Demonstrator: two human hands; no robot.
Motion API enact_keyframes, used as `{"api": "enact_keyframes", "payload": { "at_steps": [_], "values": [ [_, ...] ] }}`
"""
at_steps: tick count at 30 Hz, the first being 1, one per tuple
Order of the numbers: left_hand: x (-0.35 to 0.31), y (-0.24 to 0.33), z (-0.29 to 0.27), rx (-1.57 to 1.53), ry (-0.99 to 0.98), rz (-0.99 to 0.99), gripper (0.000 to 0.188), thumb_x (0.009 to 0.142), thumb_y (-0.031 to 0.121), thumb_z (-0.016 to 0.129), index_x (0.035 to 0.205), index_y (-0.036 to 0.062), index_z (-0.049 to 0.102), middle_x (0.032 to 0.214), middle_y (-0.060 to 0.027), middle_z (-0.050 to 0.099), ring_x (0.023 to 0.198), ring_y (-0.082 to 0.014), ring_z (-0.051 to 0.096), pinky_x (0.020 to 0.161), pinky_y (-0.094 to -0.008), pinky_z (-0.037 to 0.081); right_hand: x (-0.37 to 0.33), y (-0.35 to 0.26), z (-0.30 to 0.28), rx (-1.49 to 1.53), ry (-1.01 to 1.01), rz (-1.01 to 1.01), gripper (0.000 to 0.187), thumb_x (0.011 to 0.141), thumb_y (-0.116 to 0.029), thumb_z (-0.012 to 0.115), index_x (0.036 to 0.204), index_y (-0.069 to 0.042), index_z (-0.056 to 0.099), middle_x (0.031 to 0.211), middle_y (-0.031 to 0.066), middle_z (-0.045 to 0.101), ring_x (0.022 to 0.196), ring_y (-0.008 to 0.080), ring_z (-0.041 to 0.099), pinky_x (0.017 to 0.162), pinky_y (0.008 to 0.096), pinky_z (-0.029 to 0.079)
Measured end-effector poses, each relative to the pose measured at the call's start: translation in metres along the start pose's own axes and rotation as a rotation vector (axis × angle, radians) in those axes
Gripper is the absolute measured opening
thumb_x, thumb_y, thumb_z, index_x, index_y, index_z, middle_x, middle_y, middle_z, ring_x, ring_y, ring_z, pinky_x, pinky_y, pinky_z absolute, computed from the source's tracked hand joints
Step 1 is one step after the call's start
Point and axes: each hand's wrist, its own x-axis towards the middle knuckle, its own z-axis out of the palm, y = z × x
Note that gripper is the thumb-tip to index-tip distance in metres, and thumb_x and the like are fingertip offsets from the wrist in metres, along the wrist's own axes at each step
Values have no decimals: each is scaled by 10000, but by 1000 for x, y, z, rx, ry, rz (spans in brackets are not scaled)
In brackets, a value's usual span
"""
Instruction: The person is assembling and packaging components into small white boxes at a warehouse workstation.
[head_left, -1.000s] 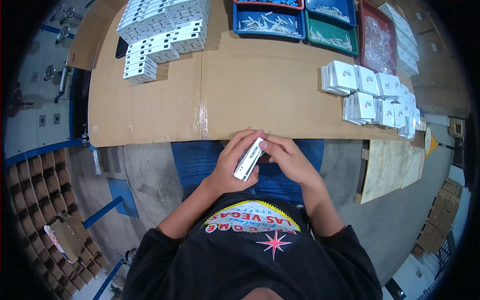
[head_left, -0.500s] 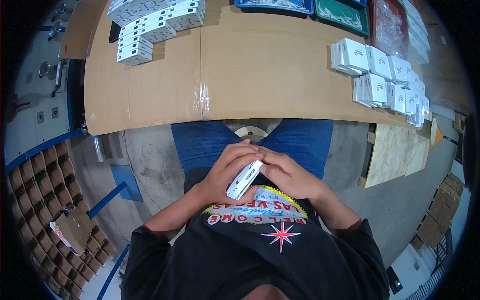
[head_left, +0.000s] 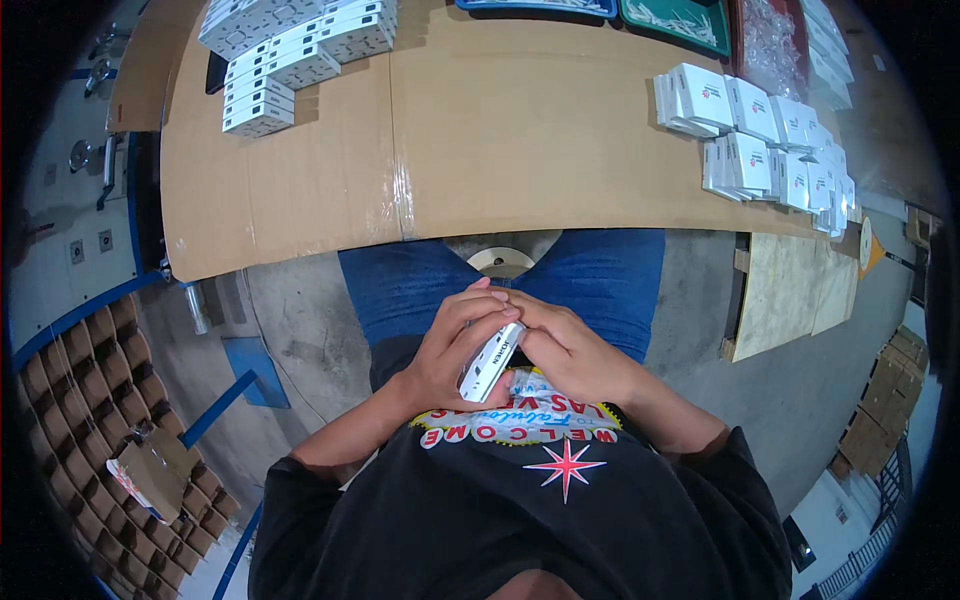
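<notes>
A small flat white box [head_left: 490,364] with dark print along its narrow side is held close to my body, above my lap. My left hand [head_left: 452,345] wraps round it from the left, its fingers curled over the top. From the right, my right hand [head_left: 565,345] closes over the box's upper end, and its fingers overlap those of the left. The box sits tilted, its upper end leaning right. Most of its broad faces are hidden by my palms and fingers.
A cardboard-covered table [head_left: 500,150] lies ahead. Stacked white boxes [head_left: 260,110] stand at its far left, loose white boxes [head_left: 750,160] at the right. Behind are a blue tray [head_left: 540,8], a green tray [head_left: 680,45] of white pieces and a reddish bin [head_left: 738,50] with clear plastic bags.
The box has turned slightly within my hands, and its narrow side is a little more upright. Both hands keep their hold. The whole view has shifted slightly.
</notes>
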Motion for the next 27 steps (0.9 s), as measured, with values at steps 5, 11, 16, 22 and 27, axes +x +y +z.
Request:
{"api": "enact_keyframes", "payload": {
  "at_steps": [5,11,16,22,27],
  "values": [
    [-3,-8,-1,-9,22,14,763,746,198,801,1416,11,487,1330,-169,530,1308,-374,511,1171,-637,327,-1,-1,8,420,35,33,674,1015,-96,597,1589,10,261,1544,202,439,1414,275,472,1140,365,411],
    [16,2,-14,88,-31,-49,1278,684,650,868,1605,64,203,1549,-203,341,1449,-423,374,1200,-689,181,8,-4,7,451,132,38,1038,834,-5,829,1636,-58,172,1578,112,414,1437,232,438,1132,387,425],
    [26,10,-11,-882,193,-469,1114,923,797,468,1642,48,63,1651,-159,237,1522,-317,290,1237,-474,232,18,-20,-7,-254,202,-165,959,728,-186,909,1536,-71,404,1514,165,472,1374,347,503,1127,439,437],
    [45,5,2,-920,190,-802,757,1075,608,348,1619,87,270,1528,-94,428,1332,-189,489,1086,-351,414,23,-16,-8,-460,253,-340,908,717,-248,924,1480,-50,474,1492,172,422,1378,359,473,1124,446,429],
    [55,11,8,-1061,300,-732,698,1075,518,403,1616,93,289,1502,-92,467,1351,-220,483,1133,-348,367,30,-22,-18,-411,463,-560,518,865,-183,809,1309,-16,602,1293,182,577,1189,338,597,980,407,501]
  ]
}}
